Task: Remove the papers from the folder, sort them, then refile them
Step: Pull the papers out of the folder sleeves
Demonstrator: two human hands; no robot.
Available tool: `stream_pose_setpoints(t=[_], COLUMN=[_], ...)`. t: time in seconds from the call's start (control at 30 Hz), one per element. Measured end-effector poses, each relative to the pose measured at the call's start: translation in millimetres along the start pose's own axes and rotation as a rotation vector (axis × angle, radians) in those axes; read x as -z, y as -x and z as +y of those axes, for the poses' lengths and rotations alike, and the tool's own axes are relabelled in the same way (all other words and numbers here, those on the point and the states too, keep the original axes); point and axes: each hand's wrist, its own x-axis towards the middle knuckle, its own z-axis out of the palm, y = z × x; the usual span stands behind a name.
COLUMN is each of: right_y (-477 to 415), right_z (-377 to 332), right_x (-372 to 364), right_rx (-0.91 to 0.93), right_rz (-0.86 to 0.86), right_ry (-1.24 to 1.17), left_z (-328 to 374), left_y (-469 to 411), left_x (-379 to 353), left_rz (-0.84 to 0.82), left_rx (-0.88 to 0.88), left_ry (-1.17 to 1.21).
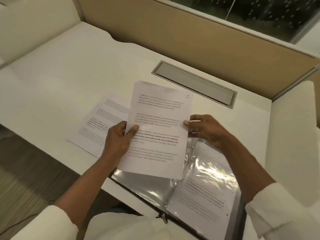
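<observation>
Print on the held sheet [155, 129] is too blurred to read, as is the small mark at its top right corner. The sheet hides the fingers of the left hand [117, 141] gripping it, the right part of the loose papers [102, 118] near the desk [69, 75] front edge, and the far end of the folder [152, 186]. Glare veils the filed page [204, 201]. The person's white clothing [129, 227] covers the folder's near edge.

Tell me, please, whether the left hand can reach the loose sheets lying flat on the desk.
Probably yes: the left hand hovers right beside the loose sheets, with nothing between them. It grips the held sheet, though, so it would need to release that or carry it along.
</observation>
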Motion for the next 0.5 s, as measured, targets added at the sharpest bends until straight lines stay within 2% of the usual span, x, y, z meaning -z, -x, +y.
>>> stream_pose_setpoints(t=[0.2,0.5], right_y=[-39.0,-82.4], right_z=[28.5,37.7], right_x=[-99.3,-208.0], right_rx=[-0.040,-0.138], right_rz=[0.070,0.206], right_ry=[0.069,0.011], left_z=[-7.6,-23.6], left_y=[-49.3,-128.1], left_x=[69.5,147.4], left_rz=[0.113,0.219], left_rx=[-0.013,-0.058], left_ry=[-0.191,-0.691])
